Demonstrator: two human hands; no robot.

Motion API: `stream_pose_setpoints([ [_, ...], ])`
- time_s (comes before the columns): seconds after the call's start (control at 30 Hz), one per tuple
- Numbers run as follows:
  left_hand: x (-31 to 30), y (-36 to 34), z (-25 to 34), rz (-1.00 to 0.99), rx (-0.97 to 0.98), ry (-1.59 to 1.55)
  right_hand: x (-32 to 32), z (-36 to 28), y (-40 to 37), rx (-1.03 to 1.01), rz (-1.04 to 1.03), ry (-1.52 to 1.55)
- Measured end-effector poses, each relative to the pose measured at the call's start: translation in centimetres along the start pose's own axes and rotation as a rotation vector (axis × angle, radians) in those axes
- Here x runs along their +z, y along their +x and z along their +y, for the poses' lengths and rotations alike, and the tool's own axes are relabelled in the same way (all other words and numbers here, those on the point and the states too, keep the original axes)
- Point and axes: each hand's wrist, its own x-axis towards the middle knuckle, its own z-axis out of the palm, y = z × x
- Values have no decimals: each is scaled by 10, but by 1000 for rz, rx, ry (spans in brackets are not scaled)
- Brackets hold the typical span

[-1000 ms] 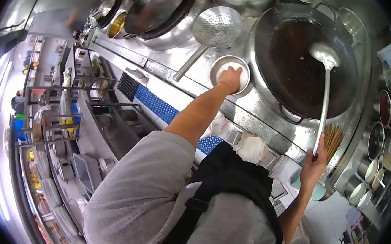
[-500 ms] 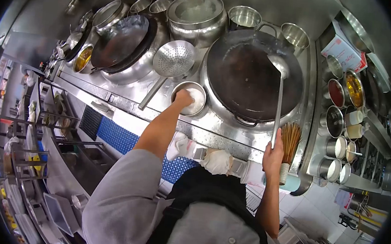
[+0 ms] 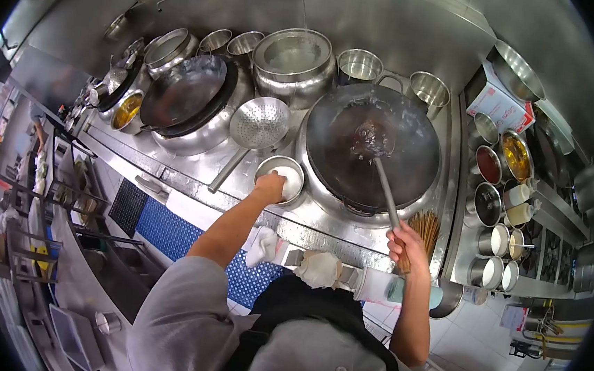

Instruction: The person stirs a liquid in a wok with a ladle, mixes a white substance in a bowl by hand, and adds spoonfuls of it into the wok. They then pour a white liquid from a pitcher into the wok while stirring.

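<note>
My left hand [image 3: 269,185] reaches into a small steel bowl [image 3: 292,173] beside the big dark wok [image 3: 419,143]; its fingers curl on something white, probably a cloth, in the bowl. My right hand [image 3: 404,246] grips the end of a long ladle's handle [image 3: 384,185]. The ladle's cup [image 3: 370,139] is dipped into dark liquid in the wok, and the liquid is stirred up around it.
A perforated skimmer [image 3: 260,123] lies left of the wok, with a second wok [image 3: 182,89] and a big pot [image 3: 295,53] beyond. Seasoning tins [image 3: 501,167] line the right side. A bamboo brush [image 3: 425,227] and white cloths [image 3: 318,267] sit at the stove's front edge.
The ladle, earlier resting on the wok's far rim, has swung down into the liquid. My right hand shifted left along the front edge. The left hand stays at the bowl.
</note>
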Motion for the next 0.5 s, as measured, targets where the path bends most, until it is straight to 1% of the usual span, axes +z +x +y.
stream_pose_setpoints([
  [0.03,0,-2,1,43,29,41,0,-6,-13,-20,40,-113],
  [0.07,4,11,-4,-120,48,23,0,-12,-26,-40,78,-227],
  [0.13,9,17,-7,-117,118,77,15,-21,-48,-81,188,-485],
  [0.17,13,19,-8,-115,153,106,21,-16,-45,-128,254,-662],
  [0.2,16,22,-11,-99,274,157,26,-9,-41,-175,324,-836],
  [0.23,22,24,-11,-120,226,119,26,-3,-37,-218,400,-1007],
  [0.27,6,14,-1,-142,180,82,18,6,-22,-349,447,-1276],
  [0.3,-3,8,6,-163,132,42,-1,23,0,-454,455,-1294],
  [0.33,9,13,2,-133,148,79,8,22,5,-376,404,-1093],
  [0.37,8,14,3,-138,141,70,20,23,12,-296,353,-889],
  [0.4,7,13,4,-147,135,64,22,27,19,-251,255,-597],
  [0.5,9,15,4,-148,121,78,13,20,12,-69,100,-46],
])
